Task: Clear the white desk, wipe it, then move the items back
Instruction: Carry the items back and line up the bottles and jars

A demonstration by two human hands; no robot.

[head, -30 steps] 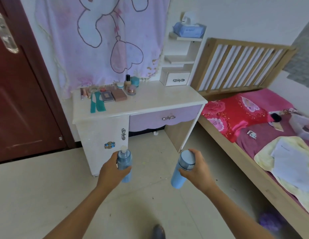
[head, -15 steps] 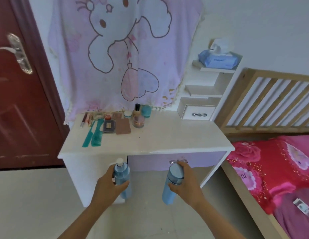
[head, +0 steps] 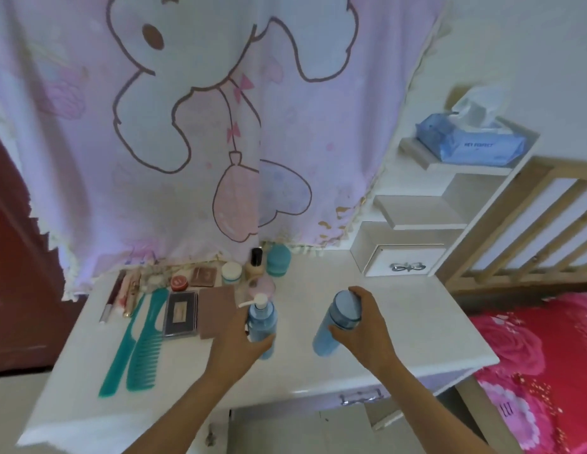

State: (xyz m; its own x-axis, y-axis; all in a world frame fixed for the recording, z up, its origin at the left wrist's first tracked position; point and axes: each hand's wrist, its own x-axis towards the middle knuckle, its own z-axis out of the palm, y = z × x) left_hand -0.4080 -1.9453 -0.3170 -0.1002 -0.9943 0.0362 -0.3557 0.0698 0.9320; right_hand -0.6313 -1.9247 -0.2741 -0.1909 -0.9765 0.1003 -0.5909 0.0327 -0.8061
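Observation:
My left hand grips a blue pump bottle with a white nozzle, held over the middle of the white desk. My right hand grips a light blue capped bottle a little to the right, also above the desktop. Whether either bottle touches the surface I cannot tell. Along the desk's back left lie two teal combs, a dark palette, a brown case, small jars and a teal pot.
A pink cartoon cloth hangs behind the desk. A white shelf unit with a small drawer stands at the back right, with a blue tissue pack on top. A wooden bed frame and red bedding lie to the right.
I have stepped up to the desk. Both hands rose with their bottles from below the desk's front edge to above its top.

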